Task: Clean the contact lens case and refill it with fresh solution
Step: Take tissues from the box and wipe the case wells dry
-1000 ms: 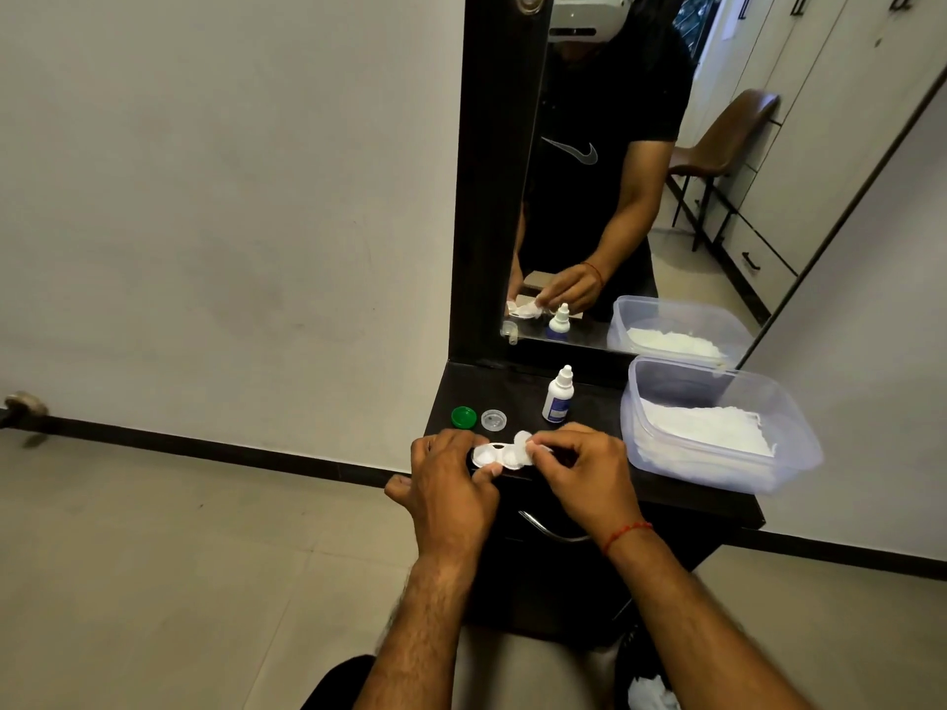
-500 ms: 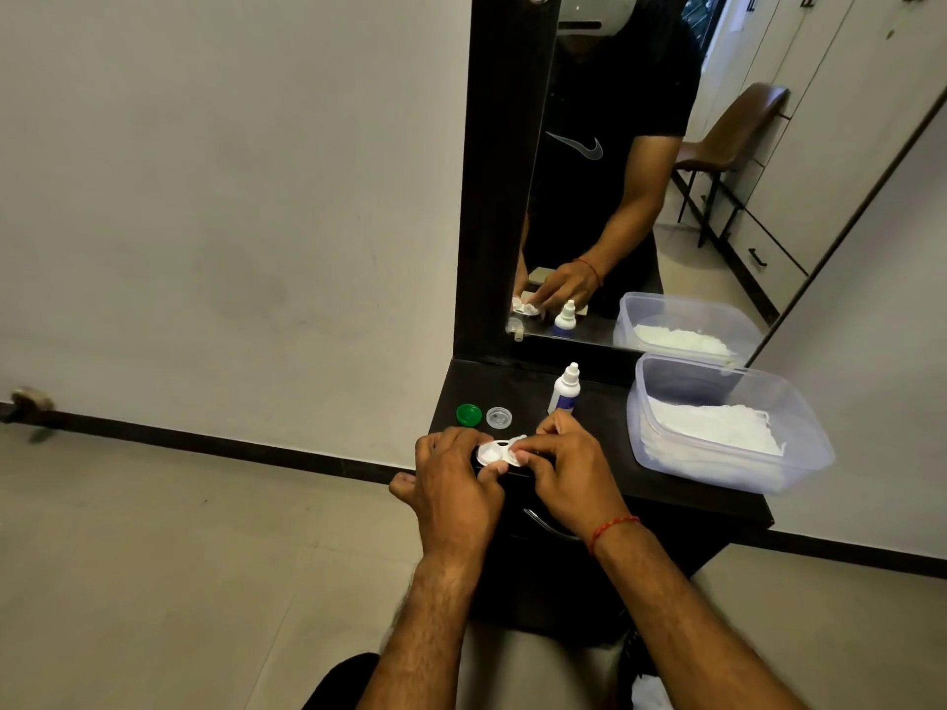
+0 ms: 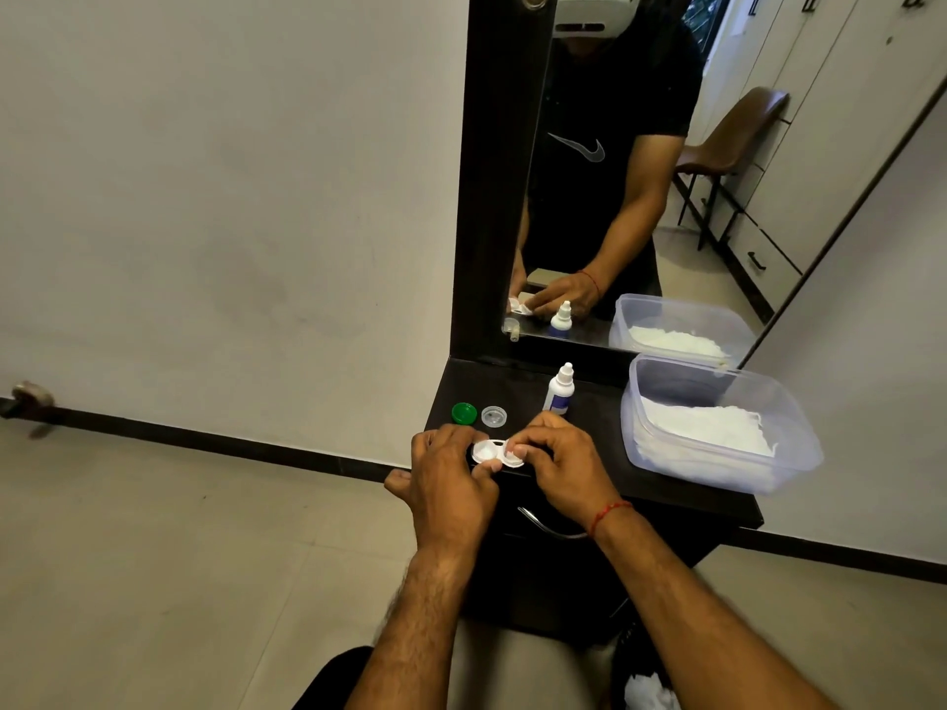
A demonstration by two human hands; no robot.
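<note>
A white two-well contact lens case (image 3: 491,450) is held over the front edge of the dark vanity top (image 3: 604,427). My left hand (image 3: 451,484) grips its left end. My right hand (image 3: 563,466) pinches something white, likely a bit of tissue, against the right well. Both caps are off: a green cap (image 3: 464,413) and a clear cap (image 3: 494,416) lie just behind the case. A small white solution bottle (image 3: 558,389) with a blue label stands upright behind my right hand, its cap on.
A clear plastic tub (image 3: 789,443) holding white tissues sits at the right of the top. A mirror (image 3: 640,171) rises behind, reflecting the hands and a chair. A curved drawer handle (image 3: 548,527) is below the top. Crumpled white tissue (image 3: 651,691) lies on the floor.
My right hand's fingers shifted slightly on the right well while the left hand kept the case in place. The view moved a little.
</note>
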